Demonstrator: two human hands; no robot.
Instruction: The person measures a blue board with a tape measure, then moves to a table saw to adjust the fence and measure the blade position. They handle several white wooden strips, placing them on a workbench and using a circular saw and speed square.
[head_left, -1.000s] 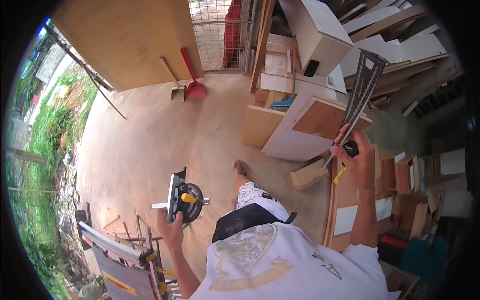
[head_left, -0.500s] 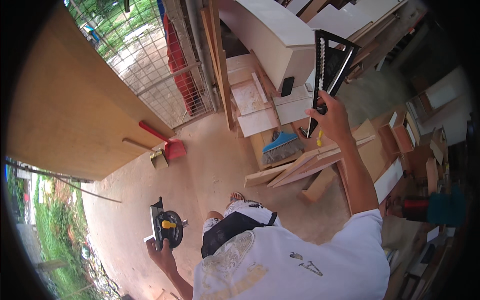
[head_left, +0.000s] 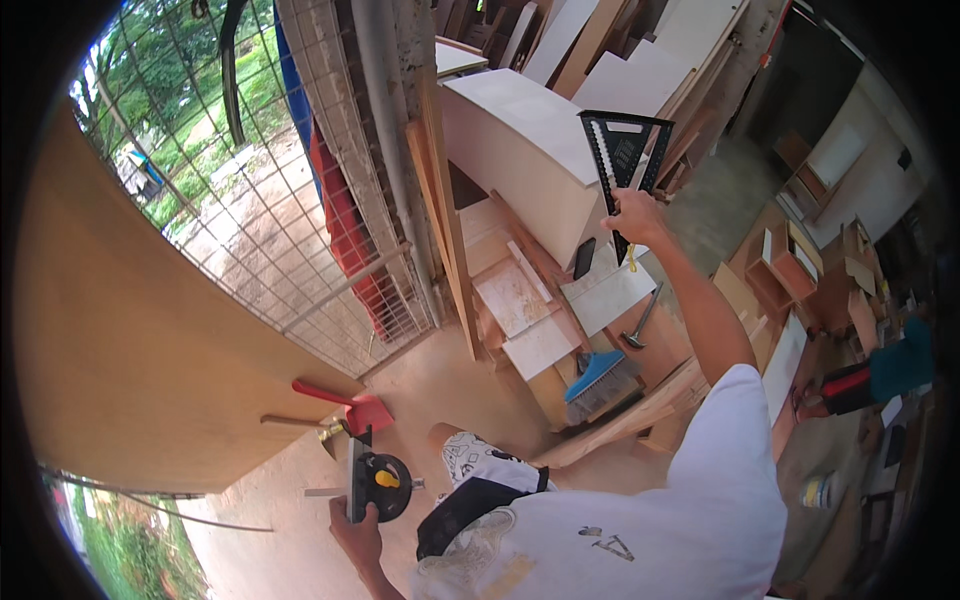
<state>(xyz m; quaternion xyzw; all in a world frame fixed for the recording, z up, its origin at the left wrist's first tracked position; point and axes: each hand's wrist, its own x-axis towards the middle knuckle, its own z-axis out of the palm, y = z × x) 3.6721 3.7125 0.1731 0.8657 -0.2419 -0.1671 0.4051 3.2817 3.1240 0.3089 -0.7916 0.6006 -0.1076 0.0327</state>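
Note:
My left hand (head_left: 357,537), low in the head view, grips a table-saw miter gauge by its straight fence. The miter gauge (head_left: 402,490) has a round black body, a yellow knob and a metal bar jutting left. Raised at upper right, my right hand (head_left: 638,217) is closed on a black triangular rafter square (head_left: 625,150) near its narrow lower end. Both tools are held in the air, apart from each other. Beyond the square's lower tip, a small yellow thing (head_left: 632,258) shows in part.
A blue broom head (head_left: 600,378) and a hammer (head_left: 640,325) lie among boards. A dark phone (head_left: 584,258) leans by a white cabinet (head_left: 520,125). A red dustpan (head_left: 368,412) sits by a large wood panel (head_left: 150,330). Another person (head_left: 895,370) is at far right.
The rafter square has turned so its broad face shows more and sits slightly left and lower. The miter gauge is further right and lower. My view has shifted, showing more of the mesh gate.

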